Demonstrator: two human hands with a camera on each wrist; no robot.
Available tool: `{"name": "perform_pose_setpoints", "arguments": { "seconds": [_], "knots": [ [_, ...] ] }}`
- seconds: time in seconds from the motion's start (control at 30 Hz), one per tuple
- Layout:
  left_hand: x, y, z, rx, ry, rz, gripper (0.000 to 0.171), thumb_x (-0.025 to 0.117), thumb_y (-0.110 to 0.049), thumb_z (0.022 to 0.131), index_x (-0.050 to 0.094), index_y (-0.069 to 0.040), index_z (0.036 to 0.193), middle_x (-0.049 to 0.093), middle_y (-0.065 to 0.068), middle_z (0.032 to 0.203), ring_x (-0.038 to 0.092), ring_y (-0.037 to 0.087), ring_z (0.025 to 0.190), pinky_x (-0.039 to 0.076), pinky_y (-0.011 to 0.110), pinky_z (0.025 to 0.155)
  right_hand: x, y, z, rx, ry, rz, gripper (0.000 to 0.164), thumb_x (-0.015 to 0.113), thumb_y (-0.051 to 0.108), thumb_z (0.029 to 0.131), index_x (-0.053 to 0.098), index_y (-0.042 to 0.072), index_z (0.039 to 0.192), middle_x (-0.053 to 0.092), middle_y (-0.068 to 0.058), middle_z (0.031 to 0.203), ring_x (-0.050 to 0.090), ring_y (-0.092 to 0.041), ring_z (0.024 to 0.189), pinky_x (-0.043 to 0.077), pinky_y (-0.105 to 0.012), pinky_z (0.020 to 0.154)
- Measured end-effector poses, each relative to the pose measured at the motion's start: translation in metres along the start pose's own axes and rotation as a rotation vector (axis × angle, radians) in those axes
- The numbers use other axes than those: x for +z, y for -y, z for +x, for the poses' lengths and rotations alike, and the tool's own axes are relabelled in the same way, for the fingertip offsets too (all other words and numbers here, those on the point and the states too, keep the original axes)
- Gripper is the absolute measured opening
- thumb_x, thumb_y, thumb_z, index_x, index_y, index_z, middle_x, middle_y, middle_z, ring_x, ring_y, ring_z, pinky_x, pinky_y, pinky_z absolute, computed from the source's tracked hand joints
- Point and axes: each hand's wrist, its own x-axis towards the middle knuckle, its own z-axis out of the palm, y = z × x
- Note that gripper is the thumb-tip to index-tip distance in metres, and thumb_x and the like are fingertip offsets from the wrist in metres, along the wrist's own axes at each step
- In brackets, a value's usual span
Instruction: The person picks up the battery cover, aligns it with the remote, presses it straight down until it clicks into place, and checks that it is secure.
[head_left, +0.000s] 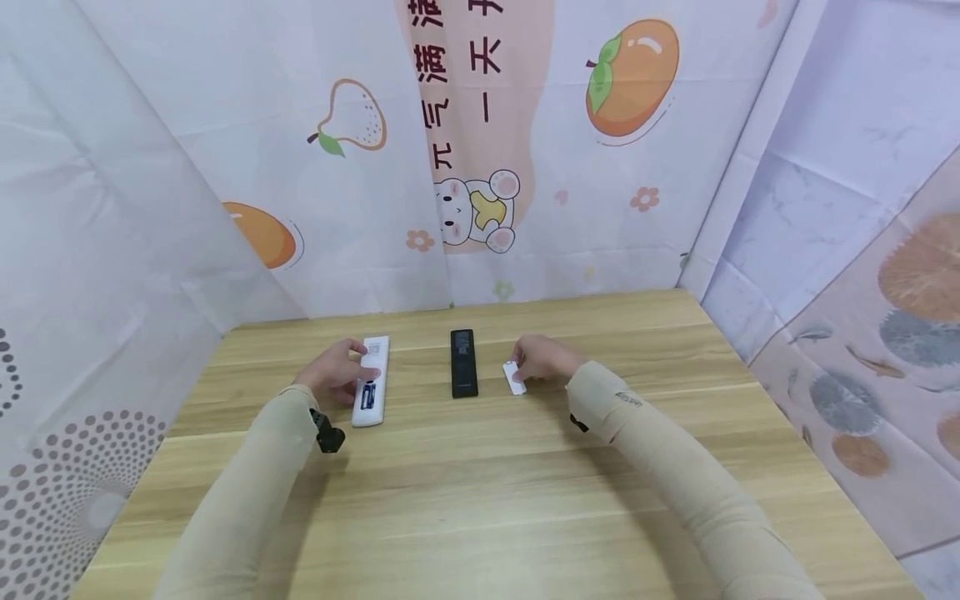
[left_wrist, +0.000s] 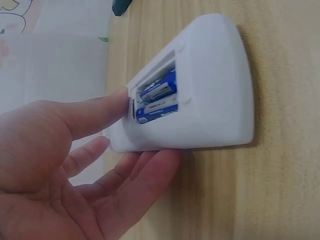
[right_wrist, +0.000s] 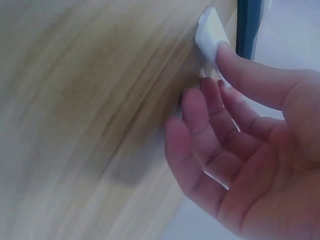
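Left grip (head_left: 335,372) loosely holds a white remote control (head_left: 380,367) on its right, long axis pointing forward, two batteries (left_wrist: 159,91) in its open compartment (left_wrist: 161,69); right grip (head_left: 546,358) pinches a white battery cover (head_left: 514,379).

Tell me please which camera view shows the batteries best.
The left wrist view: there the two batteries appear large and close, lying in the open compartment of the white remote. The head view shows them, but very small. The right wrist view does not show them.

White remote (left_wrist: 215,80) — blue batteries (left_wrist: 165,89) — white cover (head_left: 515,381)
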Motion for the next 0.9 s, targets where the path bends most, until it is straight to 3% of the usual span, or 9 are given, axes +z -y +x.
{"name": "perform_pose_setpoints", "arguments": {
  "seconds": [0.1,0.33,0.6,0.9],
  "knots": [
    [0.000,-0.002,-0.002,-0.002,-0.001,0.011,0.067,0.073,-0.024,0.096,0.034,-0.003,0.146,0.060,0.022,0.115,0.062,0.029,0.087,0.061,0.038,0.073,0.001,-0.003,-0.001,-0.019,-0.002,0.049,0.026,0.075,0.013,0.094,0.063,0.001,0.113,0.066,-0.012,0.105,0.058,-0.017,0.071,0.052,-0.027,0.059],
    [0.001,-0.009,-0.006,-0.017,0.006,0.007,0.066,0.074,-0.022,0.096,0.034,-0.001,0.145,0.059,0.021,0.110,0.061,0.029,0.088,0.061,0.037,0.073,0.002,-0.007,-0.004,-0.001,0.019,0.152,0.026,0.073,0.010,0.095,0.057,0.002,0.114,0.063,-0.011,0.089,0.057,-0.018,0.069,0.050,-0.027,0.057],
    [-0.002,-0.007,0.002,-0.040,0.009,0.005,0.073,0.075,-0.022,0.095,0.029,-0.001,0.148,0.062,0.023,0.109,0.063,0.029,0.088,0.061,0.037,0.073,0.001,-0.003,-0.008,-0.002,0.005,0.127,0.028,0.073,0.013,0.096,0.054,0.004,0.115,0.065,-0.011,0.105,0.064,-0.020,0.079,0.057,-0.034,0.068],
    [-0.002,-0.010,-0.005,-0.021,0.007,0.019,0.066,0.068,-0.023,0.100,0.029,0.003,0.146,0.061,0.022,0.107,0.062,0.028,0.088,0.061,0.038,0.073,-0.001,0.000,-0.012,-0.002,0.004,0.125,0.027,0.073,0.011,0.095,0.053,0.004,0.113,0.064,-0.009,0.096,0.063,-0.022,0.078,0.057,-0.034,0.066]
  ]
}}
